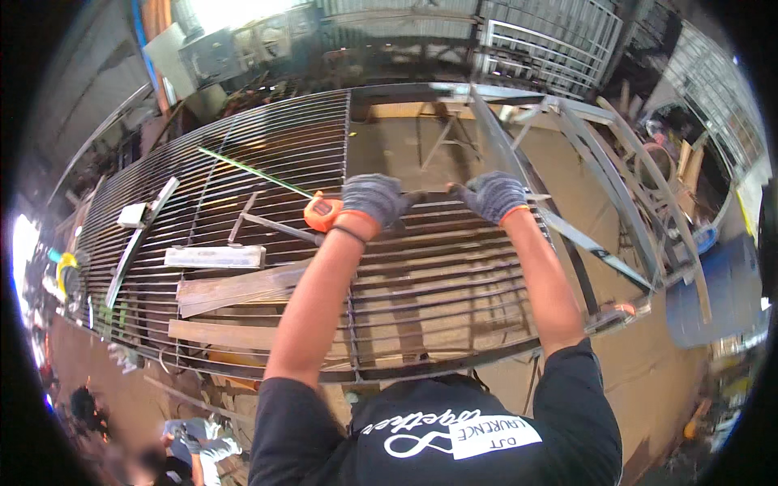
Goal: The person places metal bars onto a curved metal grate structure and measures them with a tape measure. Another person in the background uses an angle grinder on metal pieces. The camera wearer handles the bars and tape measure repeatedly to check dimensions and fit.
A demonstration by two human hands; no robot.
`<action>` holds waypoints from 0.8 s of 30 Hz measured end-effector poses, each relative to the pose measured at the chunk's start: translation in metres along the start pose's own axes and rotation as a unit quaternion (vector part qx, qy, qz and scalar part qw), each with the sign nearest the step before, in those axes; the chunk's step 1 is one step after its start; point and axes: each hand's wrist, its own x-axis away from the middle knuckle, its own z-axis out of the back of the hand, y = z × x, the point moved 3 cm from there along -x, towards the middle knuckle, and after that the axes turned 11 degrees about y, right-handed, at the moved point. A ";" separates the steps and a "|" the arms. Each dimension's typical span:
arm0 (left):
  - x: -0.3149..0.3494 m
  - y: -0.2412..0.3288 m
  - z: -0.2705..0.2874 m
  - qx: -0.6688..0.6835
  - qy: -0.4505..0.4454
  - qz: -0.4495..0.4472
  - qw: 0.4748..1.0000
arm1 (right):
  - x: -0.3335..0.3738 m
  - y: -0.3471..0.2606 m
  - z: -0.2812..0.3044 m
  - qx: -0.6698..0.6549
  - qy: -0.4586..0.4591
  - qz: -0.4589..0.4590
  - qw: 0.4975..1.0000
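Note:
Both my hands wear grey knit gloves with orange cuffs, and their fingers are curled closed over the welded metal frame. My left hand (373,199) and my right hand (494,197) grip a thin metal bar (433,199), thumbs pointing toward each other. The bar lies crosswise at the upper edge of a row of parallel bars (442,275). Against my left wrist, an orange tape measure (322,212) rests with its green blade (251,172) pulled out to the upper left. A hammer (279,228) lies beside that forearm.
On the barred grating (267,138) lie a pale metal tube (215,257), wooden boards (243,290) and a metal strip (142,239). A yellow power tool (69,271) sits far left. Angled steel beams (600,162) and a blue drum (705,292) stand right. Another person (190,441) is lower left.

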 end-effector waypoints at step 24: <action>-0.077 0.003 -0.120 0.064 -0.186 0.145 0.970 | -0.084 0.064 -0.100 -0.029 -0.155 -0.030 0.987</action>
